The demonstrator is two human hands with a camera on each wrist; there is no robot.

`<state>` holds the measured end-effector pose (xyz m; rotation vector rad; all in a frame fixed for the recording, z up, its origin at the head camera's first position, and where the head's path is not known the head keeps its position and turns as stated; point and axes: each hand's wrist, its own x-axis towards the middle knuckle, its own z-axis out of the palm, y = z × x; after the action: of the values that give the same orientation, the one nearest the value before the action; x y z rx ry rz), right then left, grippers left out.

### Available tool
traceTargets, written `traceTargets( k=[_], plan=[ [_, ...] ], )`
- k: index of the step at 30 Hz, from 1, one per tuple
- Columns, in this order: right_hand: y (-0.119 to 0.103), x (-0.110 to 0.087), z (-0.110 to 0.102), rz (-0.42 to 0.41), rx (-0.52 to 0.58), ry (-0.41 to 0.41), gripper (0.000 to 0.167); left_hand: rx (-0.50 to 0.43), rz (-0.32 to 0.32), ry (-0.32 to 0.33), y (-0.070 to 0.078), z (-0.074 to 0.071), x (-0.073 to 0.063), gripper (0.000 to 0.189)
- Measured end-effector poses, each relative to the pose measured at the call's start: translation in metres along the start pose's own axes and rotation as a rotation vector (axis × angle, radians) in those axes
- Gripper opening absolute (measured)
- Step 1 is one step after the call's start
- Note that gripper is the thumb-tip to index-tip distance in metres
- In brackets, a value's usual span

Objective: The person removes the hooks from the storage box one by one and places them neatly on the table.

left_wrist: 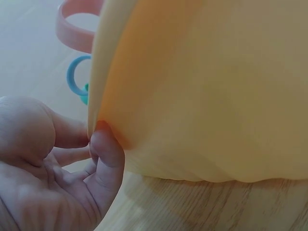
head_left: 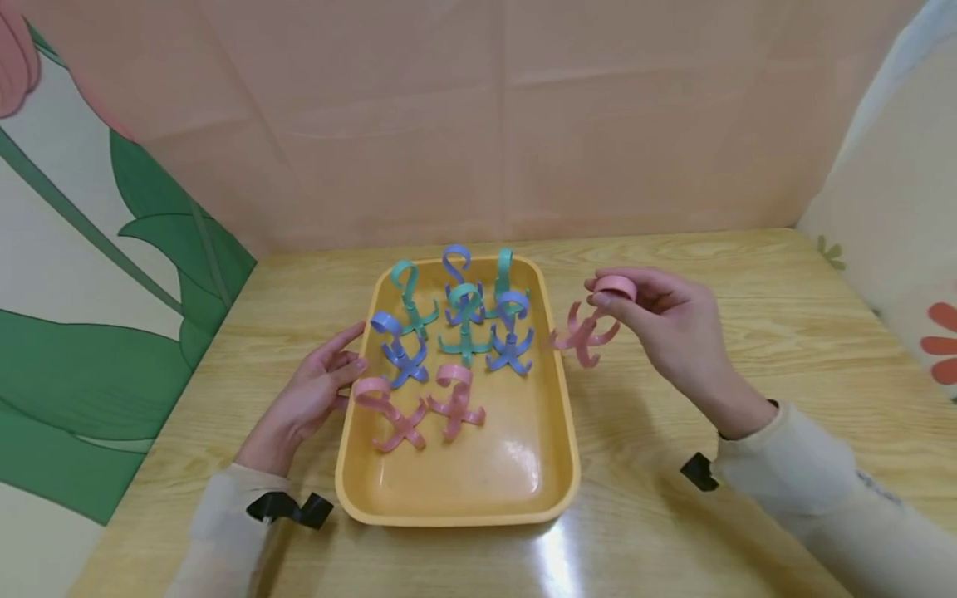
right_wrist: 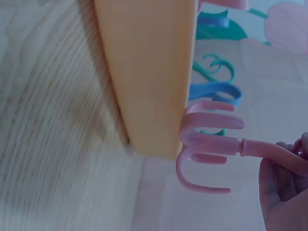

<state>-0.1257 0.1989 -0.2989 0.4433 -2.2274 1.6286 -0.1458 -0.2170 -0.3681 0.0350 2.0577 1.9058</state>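
A yellow rectangular tray sits on the table with several plastic claw hooks in it. My left hand is at its left side; in the left wrist view thumb and finger pinch the rim of the tray. My right hand holds a pink claw hook by its curled top, just off the tray's right rim. Seen from the right wrist, the hook's prongs overlap the tray wall. Two pink hooks lie toward the near left inside the tray, with green hooks and purple-blue hooks farther back.
The wood-grain table extends on both sides of the tray. A plain pink backdrop hangs behind it. A flower-patterned panel borders the left, and another light panel borders the right.
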Motion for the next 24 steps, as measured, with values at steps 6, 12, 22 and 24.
traceTargets(
  k=[6, 12, 22, 24],
  plan=[
    [0.013, 0.009, -0.004, 0.051, 0.000, 0.022, 0.029, 0.004, 0.003, -0.004, 0.000, 0.000, -0.001, 0.060],
    [0.026, 0.019, -0.007, 0.113, -0.019, 0.043, 0.032, 0.004, -0.003, -0.009, 0.001, 0.000, -0.001, 0.060],
    [0.044, 0.041, -0.010, 0.205, -0.106, 0.055, 0.035, 0.013, -0.010, -0.017, 0.002, -0.001, 0.000, 0.060],
    [0.048, 0.045, -0.010, 0.217, -0.121, 0.056, 0.036, 0.014, -0.017, -0.012, 0.002, -0.001, 0.001, 0.060]
  ],
)
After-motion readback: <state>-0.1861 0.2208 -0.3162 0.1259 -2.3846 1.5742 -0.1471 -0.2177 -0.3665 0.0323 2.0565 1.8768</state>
